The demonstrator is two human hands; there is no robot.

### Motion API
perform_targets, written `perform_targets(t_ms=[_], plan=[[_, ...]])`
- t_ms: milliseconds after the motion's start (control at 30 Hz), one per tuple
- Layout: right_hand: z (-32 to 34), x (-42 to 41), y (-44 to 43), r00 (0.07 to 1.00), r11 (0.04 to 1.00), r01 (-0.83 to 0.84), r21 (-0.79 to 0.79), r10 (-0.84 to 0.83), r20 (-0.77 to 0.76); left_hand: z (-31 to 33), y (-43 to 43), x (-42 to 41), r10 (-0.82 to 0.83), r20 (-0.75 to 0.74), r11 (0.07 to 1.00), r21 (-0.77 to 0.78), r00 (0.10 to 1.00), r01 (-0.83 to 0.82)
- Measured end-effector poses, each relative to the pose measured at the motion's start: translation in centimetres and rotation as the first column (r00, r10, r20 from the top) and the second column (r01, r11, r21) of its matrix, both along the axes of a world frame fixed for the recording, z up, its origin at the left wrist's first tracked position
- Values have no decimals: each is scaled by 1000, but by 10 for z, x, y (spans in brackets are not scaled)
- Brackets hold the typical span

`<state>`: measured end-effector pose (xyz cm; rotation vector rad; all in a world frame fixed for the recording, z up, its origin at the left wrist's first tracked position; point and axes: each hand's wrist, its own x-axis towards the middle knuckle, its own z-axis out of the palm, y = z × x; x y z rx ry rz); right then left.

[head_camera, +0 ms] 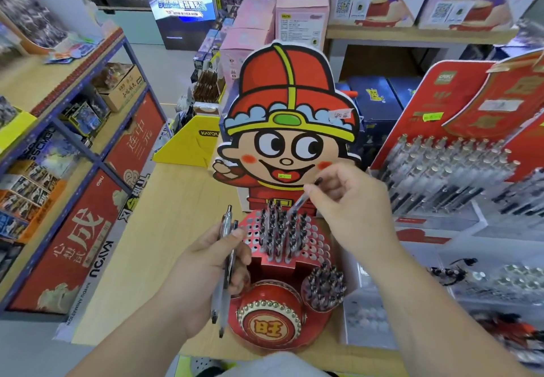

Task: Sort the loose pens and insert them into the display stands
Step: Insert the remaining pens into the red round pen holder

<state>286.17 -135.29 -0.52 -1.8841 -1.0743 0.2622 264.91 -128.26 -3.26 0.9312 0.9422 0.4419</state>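
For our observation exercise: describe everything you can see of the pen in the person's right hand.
The pen is slim, with a clear plastic-looking barrel and a dark top end. It is tilted, top leaning right, tip down among the standing pens in the red perforated stand. The right hand pinches its upper part; blur hides finer detail.

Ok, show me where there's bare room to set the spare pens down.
Bare wood tabletop lies left of the red pen stand, up to the yellow box. The right is crowded: clear trays and the tiered pen display. Left hand holds the spare pens; right hand pinches one pen over the stand.
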Motion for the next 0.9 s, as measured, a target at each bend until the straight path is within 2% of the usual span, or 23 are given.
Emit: perform_targets(t_ms=[267,533,700,900], plan=[[-23,6,18,998,993,-6,-121,14,65,-3,16,8,-23,3,1000,-5,1000,23],[-33,6,23,999,961,-30,-275,39,28,-7,22,7,-34,-26,999,9,999,35],[-38,9,25,998,957,-54,-286,49,-25,-8,20,5,-30,-49,1000,4,998,30],[-38,14,26,975,938,-163,-307,106,-194,-11,16,5,-33,-48,999,10,998,34]])
